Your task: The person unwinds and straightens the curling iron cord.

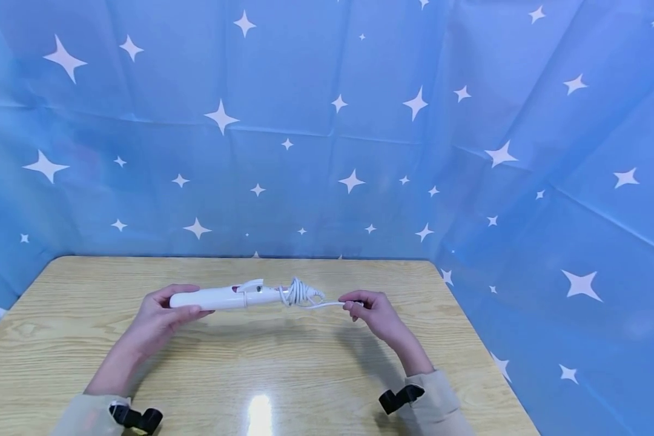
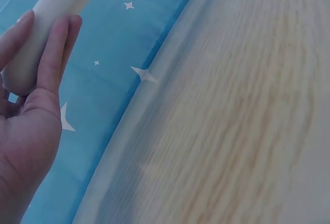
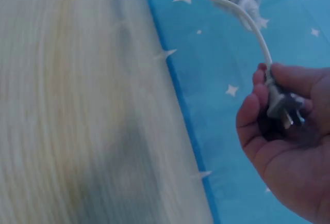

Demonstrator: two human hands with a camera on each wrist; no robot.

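A white curling iron (image 1: 212, 298) is held level above the table, its clamp lever (image 1: 250, 285) on the upper side. My left hand (image 1: 166, 309) grips its thick rounded end between thumb and fingers; the left wrist view shows the same white barrel (image 2: 56, 7) in that hand. Around the narrow right end, the white cord (image 1: 298, 293) is wound in several loops. A short length of it runs to my right hand (image 1: 372, 312). In the right wrist view, thumb and fingers pinch the cord's plug (image 3: 281, 102), with its metal prongs pointing toward the palm.
Below the hands lies a light wood-grain table (image 1: 207, 375), with a bright light reflection near its front. A blue cloth with white stars (image 1: 305, 79) hangs behind the table and along its right side. Each sleeve cuff carries a black wrist camera (image 1: 400, 399).
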